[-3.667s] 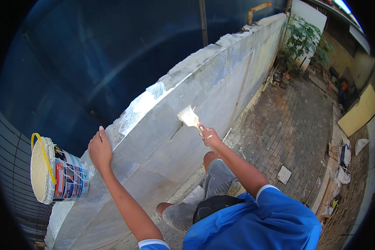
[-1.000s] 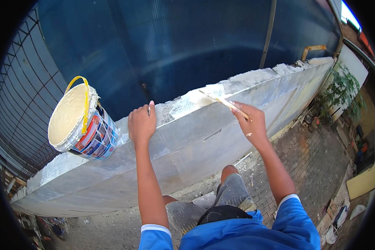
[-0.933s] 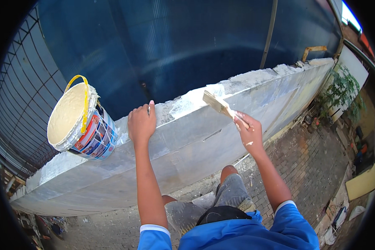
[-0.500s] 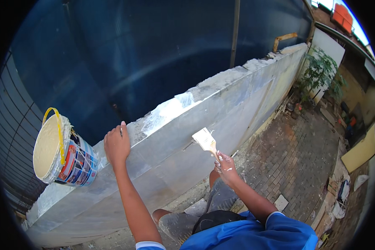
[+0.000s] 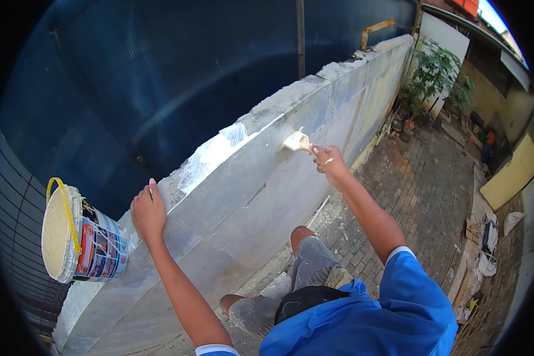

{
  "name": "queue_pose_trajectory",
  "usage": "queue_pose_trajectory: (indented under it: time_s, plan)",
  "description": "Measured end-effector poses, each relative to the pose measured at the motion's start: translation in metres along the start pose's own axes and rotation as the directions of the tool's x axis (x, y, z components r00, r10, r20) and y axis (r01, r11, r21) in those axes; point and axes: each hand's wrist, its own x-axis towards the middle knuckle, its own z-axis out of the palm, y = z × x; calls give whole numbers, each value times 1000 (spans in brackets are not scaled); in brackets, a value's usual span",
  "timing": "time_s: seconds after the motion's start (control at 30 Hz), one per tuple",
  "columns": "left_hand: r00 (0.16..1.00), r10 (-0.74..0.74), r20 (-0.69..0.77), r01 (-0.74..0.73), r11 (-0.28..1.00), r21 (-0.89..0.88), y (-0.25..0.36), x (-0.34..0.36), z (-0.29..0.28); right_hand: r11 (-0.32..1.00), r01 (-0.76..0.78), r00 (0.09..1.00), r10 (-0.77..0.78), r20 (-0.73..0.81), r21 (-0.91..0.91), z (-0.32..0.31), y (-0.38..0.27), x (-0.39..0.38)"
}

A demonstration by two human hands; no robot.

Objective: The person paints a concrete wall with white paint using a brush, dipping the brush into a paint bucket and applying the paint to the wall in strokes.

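My right hand (image 5: pixel 330 161) grips the handle of a wide paintbrush (image 5: pixel 295 141), its bristles loaded with white paint. The bristles are at the upper side face of a low grey wall (image 5: pixel 237 184), just below its top edge; whether they touch cannot be made out. White paint specks dot my right hand. My left hand (image 5: pixel 149 210) lies over the top of the wall, fingers stretched out and holding nothing. Left of it stands a paint bucket (image 5: pixel 104 237) with a yellow handle, filled with off-white paint. Fresh white paint (image 5: pixel 210 155) covers part of the wall top.
Behind the wall rises a dark blue sheet (image 5: pixel 178 77), with a wire grid (image 5: pixel 15 196) at the left. A rusty metal bracket (image 5: pixel 377 26) sticks up at the wall's far end, near a leafy plant (image 5: pixel 436 71). Brick paving (image 5: pixel 391 219) and scattered debris (image 5: pixel 486 255) lie to the right.
My right hand has moved the paintbrush forward, from above the wall's side to near its upper edge. The view has shifted slightly right. My left hand stays on the wall.
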Motion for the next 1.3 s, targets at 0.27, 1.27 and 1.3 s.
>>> queue_pose_trajectory:
  time_s: [0.27, 1.27, 1.3]
  plan:
    - [998, -56, 34, 57, 998, -13, 6, 0, -8, 995, 53, 998, -50, -33, 82, -8, -25, -22]
    - [996, -72, 44, 72, 997, 13, 6, 1, -5, 972, 17, 992, -46, -119, -236, 10, 58, 7]
    - [995, -81, 55, 81, 997, -2, 6, 0, -5, 967, 45, 990, -77, -119, -252, 12, 41, 6]
